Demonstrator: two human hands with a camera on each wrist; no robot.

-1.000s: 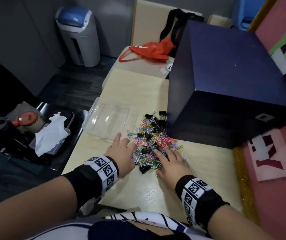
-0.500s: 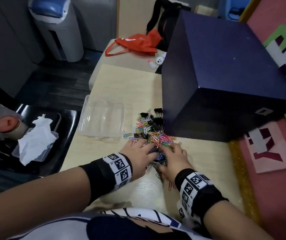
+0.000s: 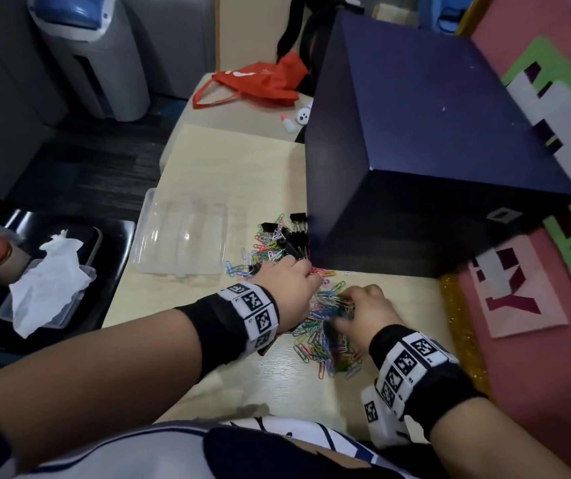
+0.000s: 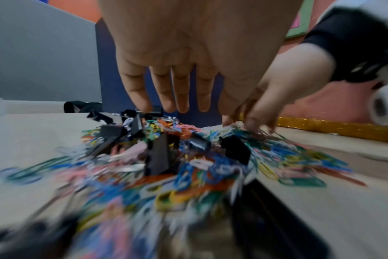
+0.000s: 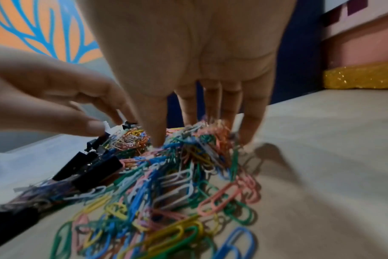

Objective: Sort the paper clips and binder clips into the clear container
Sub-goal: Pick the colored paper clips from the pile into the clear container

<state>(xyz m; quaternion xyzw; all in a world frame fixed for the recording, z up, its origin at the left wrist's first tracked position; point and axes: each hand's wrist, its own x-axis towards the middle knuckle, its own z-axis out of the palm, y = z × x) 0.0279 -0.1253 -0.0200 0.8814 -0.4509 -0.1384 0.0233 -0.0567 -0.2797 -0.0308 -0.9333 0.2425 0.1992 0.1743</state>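
Coloured paper clips and black binder clips lie heaped; left hand and right hand press straight fingers into them, gripping nothing.

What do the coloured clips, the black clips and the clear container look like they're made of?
Coloured paper clips: thin bent wire, apparently plastic-coated, glossy. Black binder clips: folded sheet metal, seemingly painted, semi-matte, with silvery wire handles. Clear rectangular container: transparent rigid plastic, probably; it shows glare and moulded ridges.

Glossy coloured paper clips; clear plastic container; pale matt wood-grain table
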